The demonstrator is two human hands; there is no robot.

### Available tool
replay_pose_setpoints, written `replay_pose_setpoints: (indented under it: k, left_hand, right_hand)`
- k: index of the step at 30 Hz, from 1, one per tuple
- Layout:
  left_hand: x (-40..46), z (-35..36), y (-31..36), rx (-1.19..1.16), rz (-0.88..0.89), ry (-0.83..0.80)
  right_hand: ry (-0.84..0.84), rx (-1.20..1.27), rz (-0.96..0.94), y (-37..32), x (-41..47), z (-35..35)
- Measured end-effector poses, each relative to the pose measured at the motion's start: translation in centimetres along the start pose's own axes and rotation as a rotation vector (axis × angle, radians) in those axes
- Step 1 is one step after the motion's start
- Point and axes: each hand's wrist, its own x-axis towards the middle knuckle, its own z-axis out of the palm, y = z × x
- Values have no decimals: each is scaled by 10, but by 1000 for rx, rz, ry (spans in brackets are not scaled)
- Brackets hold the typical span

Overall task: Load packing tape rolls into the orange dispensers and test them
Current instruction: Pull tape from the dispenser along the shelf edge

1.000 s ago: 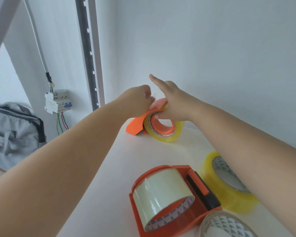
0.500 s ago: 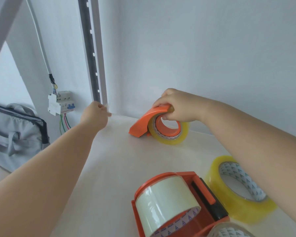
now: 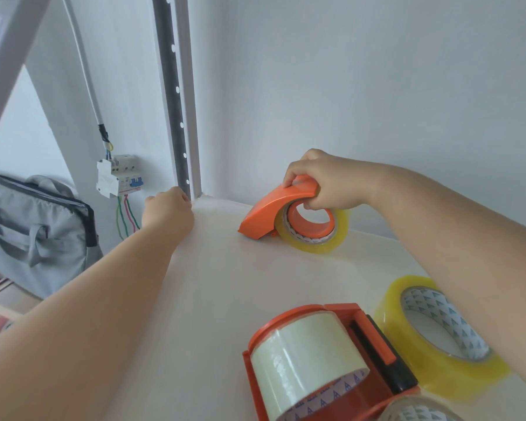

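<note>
- Our right hand (image 3: 325, 180) is gripping the far orange dispenser (image 3: 278, 205) from the top, fingers curled over its curved handle and down into the core, so it's sitting pressed on the white shelf (image 3: 213, 299) close to the back wall.
- That dispenser is carrying a yellowish clear tape roll (image 3: 316, 232), with the nose pointing left.
- Our left hand (image 3: 167, 212) is sitting at the back-left corner of the shelf, fingers curled in as if pinching something; we're not able to tell if there's tape between them.
- Nearer to us, a second orange dispenser (image 3: 374, 354) is sitting loaded with a wide pale roll (image 3: 307, 357).
- Just right of it, a loose yellow tape roll (image 3: 431, 338) is lying flat, partly under our right forearm.
- Another roll (image 3: 419, 410) is peeking in at the bottom edge.
- Off to the left, a grey bag (image 3: 34, 229) and a wall breaker box (image 3: 119, 174) are hanging around.
</note>
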Motion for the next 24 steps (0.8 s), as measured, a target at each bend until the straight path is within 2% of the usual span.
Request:
replay_pose_setpoints:
  k: [6, 9, 12, 14, 17, 20, 24]
  left_hand:
    - [-1, -6, 1, 109, -38, 52]
    - [-2, -9, 1, 134, 46, 76]
    - [-2, -9, 4, 296, 152, 12]
    - [-2, -8, 7, 427, 164, -36]
    - [-4, -9, 11, 501, 159, -69]
    - [-9, -12, 17, 509, 164, -84]
    - [-12, -8, 23, 361, 255, -61]
  right_hand:
    - [-38, -49, 20, -5, 2, -4]
    - [-43, -57, 22, -7, 1, -4]
    - [-39, -61, 20, -8, 2, -2]
    - [-34, -79, 17, -9, 4, -2]
    - [-49, -152, 4, -11, 5, -6]
    - [-82, -184, 8, -19, 6, -11]
    - [-37, -213, 35, -32, 11, -12]
